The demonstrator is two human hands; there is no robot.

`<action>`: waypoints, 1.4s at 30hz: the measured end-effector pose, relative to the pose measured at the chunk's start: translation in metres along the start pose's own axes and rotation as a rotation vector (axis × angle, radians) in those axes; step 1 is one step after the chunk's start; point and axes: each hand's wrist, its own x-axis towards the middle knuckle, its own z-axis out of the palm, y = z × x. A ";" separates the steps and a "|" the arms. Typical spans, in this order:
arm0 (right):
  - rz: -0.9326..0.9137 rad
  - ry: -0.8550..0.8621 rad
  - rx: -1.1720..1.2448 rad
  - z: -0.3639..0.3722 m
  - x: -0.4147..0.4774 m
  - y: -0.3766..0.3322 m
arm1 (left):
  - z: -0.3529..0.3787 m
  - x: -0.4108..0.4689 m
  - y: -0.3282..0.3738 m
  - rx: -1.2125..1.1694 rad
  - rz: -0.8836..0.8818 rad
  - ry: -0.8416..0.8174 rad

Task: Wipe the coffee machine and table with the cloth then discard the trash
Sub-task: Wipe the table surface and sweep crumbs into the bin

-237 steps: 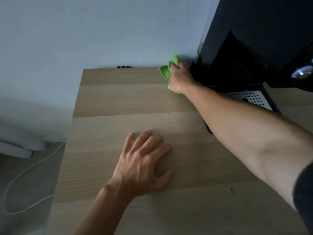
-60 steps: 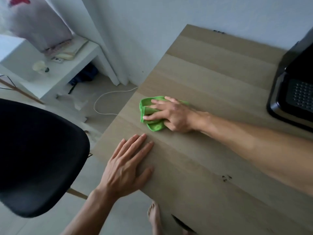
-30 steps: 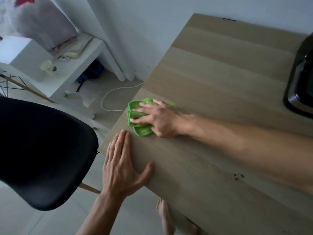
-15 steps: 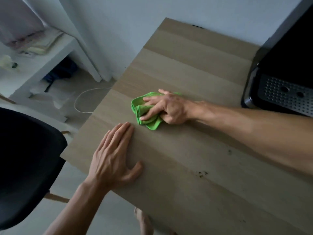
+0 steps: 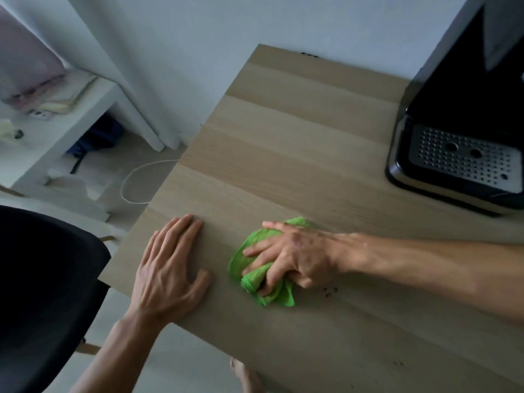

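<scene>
Bunching softly, the green cloth (image 5: 249,260) lies on the worktop (image 5: 283,137), well left of the coffee machine (image 5: 467,109); light and limp, I'd grip its gathered folds. The fingers (image 5: 256,251) of my right hand (image 5: 297,258) clutch it; my left hand (image 5: 167,275), farther from the machine, lies flat, empty.

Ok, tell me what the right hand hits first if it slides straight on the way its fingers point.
Probably the left hand, lying flat on the table just past the cloth; nothing else shows between them.

The wall (image 5: 198,38) is white. A black chair (image 5: 42,293) stands on the pale floor (image 5: 184,361), near a white cable (image 5: 122,191) and a white side table (image 5: 56,129).
</scene>
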 end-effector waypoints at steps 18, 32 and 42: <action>0.702 0.490 0.217 -0.003 -0.128 -0.001 | 0.025 0.042 0.081 -0.022 0.267 -0.012; 0.816 0.493 -0.116 0.033 -0.181 -0.002 | 0.029 0.047 0.093 -0.031 0.299 -0.002; 1.519 1.260 0.070 0.070 -0.213 -0.062 | 0.027 0.050 0.092 -0.052 0.286 -0.025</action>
